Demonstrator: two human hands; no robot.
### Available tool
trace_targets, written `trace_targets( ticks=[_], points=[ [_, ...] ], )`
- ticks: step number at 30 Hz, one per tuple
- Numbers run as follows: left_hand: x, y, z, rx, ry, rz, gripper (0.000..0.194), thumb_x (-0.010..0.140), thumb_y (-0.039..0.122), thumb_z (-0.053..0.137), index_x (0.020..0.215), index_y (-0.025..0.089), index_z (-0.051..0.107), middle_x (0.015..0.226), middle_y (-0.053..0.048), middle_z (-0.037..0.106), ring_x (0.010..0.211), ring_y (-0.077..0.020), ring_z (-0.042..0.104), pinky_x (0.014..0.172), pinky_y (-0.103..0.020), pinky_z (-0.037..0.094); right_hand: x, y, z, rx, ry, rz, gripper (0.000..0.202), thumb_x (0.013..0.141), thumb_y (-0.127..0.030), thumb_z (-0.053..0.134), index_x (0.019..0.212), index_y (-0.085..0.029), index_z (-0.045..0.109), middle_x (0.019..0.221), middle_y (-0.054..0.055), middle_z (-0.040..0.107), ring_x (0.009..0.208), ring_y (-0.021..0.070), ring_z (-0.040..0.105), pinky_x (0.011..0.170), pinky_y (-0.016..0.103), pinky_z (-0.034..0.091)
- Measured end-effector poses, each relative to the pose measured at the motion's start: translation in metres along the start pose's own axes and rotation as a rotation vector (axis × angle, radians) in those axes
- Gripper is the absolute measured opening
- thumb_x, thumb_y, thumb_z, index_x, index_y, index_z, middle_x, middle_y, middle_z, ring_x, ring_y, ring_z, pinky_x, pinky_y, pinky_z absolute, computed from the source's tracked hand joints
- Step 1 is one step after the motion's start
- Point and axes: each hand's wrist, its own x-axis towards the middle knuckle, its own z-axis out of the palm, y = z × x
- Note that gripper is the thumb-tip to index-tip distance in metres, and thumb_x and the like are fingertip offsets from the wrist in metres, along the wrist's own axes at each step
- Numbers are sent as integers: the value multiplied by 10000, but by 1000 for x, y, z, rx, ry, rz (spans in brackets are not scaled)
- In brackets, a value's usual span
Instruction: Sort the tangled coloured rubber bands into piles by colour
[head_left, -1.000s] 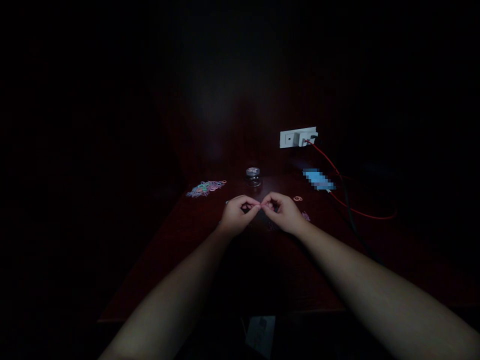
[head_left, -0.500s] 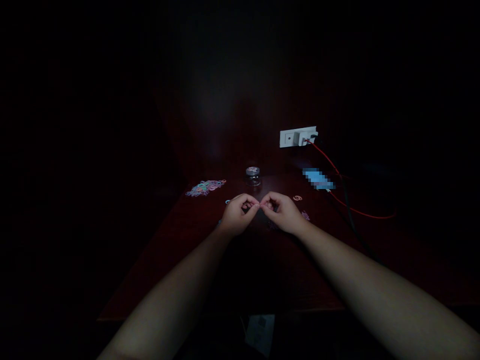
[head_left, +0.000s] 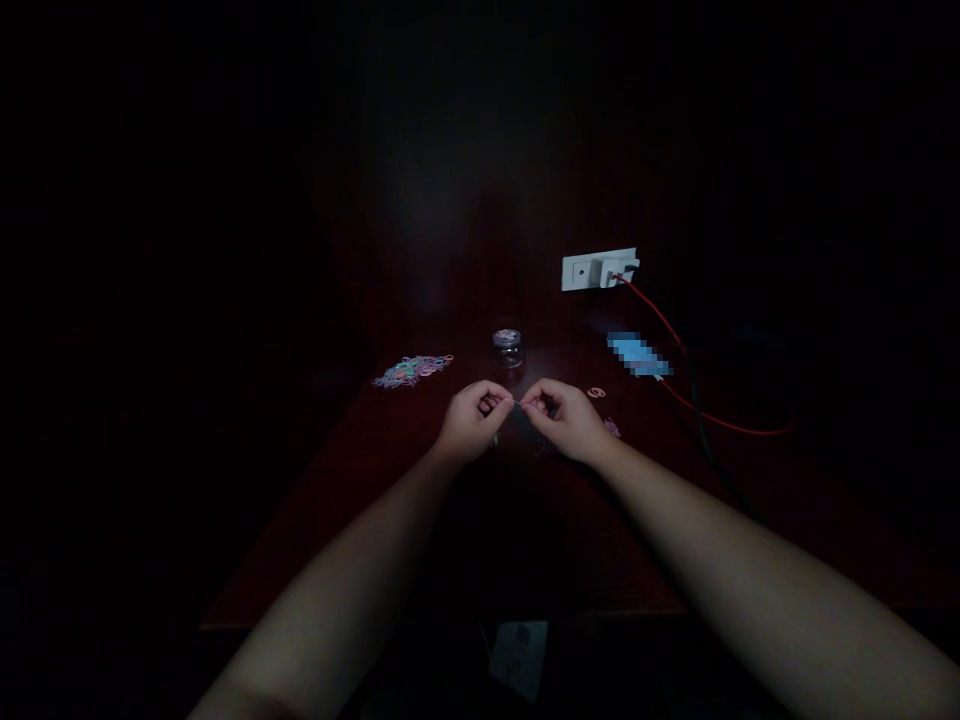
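Over the middle of the dark red table (head_left: 360, 520), my left hand (head_left: 472, 420) and my right hand (head_left: 564, 420) face each other with thumbs and fingertips pinched. A tiny thin item (head_left: 517, 403) spans the small gap between the fingertips; it is too small to name. Behind my hands stands a clear round jar (head_left: 508, 350) with a lid. A pile of colourful bands (head_left: 412, 371) lies at the back left. Orange bands (head_left: 596, 393) and a small pink bunch (head_left: 612, 428) lie beside my right hand.
A pixelated blue-screened device (head_left: 639, 355) lies at the back right, with a red cable (head_left: 739, 428) attached. A white wall socket (head_left: 581, 272) holds plugs. A dark cable (head_left: 701, 435) runs down the right side. Below the front edge is a pale paper-like object (head_left: 519, 660).
My left fingertips have moved slightly left, away from my right ones, and a thin item now shows between them. The view has shifted slightly.
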Motion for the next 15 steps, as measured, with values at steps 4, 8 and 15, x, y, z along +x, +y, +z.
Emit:
trace_targets(
  ticks=[4, 8, 15],
  points=[
    [0, 1, 0, -50, 12, -31, 112, 796, 267, 611, 792, 160, 643, 734, -14, 641, 657, -113, 560, 610, -226, 443, 0, 0, 0, 6, 8, -6, 79, 803, -229, 561, 788, -157, 589, 672, -4, 527, 580, 101, 433, 555, 235, 364],
    [2, -2, 2, -177, 34, -109, 130, 777, 279, 622, 773, 149, 632, 702, -10, 625, 628, -109, 541, 595, -225, 435, 0, 2, 0, 3, 18, -2, 79, 801, -230, 562, 782, -158, 586, 666, -5, 524, 576, 101, 431, 549, 235, 362],
    [12, -11, -17, -225, 169, -125, 111, 752, 243, 561, 711, 146, 596, 636, 10, 571, 583, -97, 497, 566, -214, 400, 1, 6, -1, 27, 50, -6, 45, 780, -211, 578, 772, -168, 568, 682, 1, 529, 599, 111, 448, 559, 246, 372]
  ],
)
